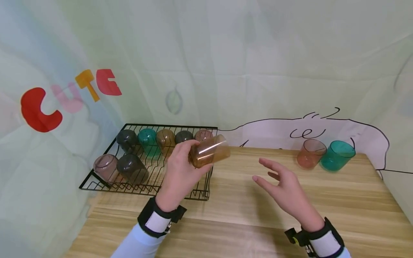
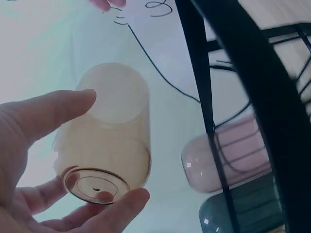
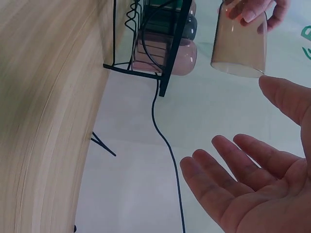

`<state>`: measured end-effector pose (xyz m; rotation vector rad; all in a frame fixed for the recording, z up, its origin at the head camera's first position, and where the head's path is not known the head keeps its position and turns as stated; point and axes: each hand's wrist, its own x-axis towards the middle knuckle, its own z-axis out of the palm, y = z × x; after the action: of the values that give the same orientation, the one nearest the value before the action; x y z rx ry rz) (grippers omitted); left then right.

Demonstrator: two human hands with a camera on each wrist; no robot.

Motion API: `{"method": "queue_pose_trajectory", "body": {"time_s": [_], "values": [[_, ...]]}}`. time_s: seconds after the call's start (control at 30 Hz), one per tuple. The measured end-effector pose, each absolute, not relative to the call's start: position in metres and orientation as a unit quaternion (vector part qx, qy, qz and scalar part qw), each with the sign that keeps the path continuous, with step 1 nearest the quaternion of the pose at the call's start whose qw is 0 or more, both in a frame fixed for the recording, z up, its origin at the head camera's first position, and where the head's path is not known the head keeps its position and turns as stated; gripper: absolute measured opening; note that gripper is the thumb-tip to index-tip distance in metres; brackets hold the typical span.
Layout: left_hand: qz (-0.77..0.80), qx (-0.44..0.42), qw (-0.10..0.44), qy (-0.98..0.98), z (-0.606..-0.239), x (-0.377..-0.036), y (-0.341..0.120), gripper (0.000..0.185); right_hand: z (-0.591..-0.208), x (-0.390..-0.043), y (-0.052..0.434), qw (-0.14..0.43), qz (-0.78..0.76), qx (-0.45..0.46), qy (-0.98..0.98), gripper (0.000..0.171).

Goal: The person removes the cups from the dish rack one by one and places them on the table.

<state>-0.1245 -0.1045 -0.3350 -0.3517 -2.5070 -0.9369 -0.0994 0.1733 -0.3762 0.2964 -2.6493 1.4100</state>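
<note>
My left hand [image 1: 180, 166] grips an amber glass tumbler [image 1: 211, 151] by its base end, above the right side of the black wire rack [image 1: 206, 193]. The tumbler lies tilted on its side in the air, mouth toward the right. In the left wrist view, thumb and fingers close round the base of the tumbler [image 2: 112, 141]. Apart from it, my right hand [image 1: 287, 190] hovers over the wooden table with fingers spread and nothing in it. The right wrist view has the tumbler [image 3: 240, 43] beyond the right thumb, its mouth facing the right hand [image 3: 262, 179].
Upside-down tumblers stand in the rack: a back row with a teal one [image 1: 147, 139] and a pink one [image 1: 203, 135], and a grey one [image 1: 132, 168] in front. At the table's back right, a pink tumbler [image 1: 311, 154] stands beside a teal tumbler [image 1: 337, 156]. A printed curtain [image 1: 245, 71] hangs behind.
</note>
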Motion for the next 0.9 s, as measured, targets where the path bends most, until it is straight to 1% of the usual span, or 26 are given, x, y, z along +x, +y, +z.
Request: {"method": "queue_pose_trajectory", "body": {"time_s": [0.37,0.7,0.9], "values": [[-0.388,-0.127,0.202,-0.890,-0.344,-0.123,-0.080,0.064,-0.373,-0.105,0.161,0.043,0.468,0.102,-0.877,0.060],[-0.418,-0.140,0.186,-0.878,-0.350,-0.120,-0.063,0.063,-0.371,-0.111,0.152,0.029,0.500,0.106,-0.859,0.059],[-0.431,-0.144,0.186,-0.871,-0.353,-0.119,-0.058,0.071,-0.372,-0.112,0.152,0.015,0.518,0.091,-0.851,0.059]]}}
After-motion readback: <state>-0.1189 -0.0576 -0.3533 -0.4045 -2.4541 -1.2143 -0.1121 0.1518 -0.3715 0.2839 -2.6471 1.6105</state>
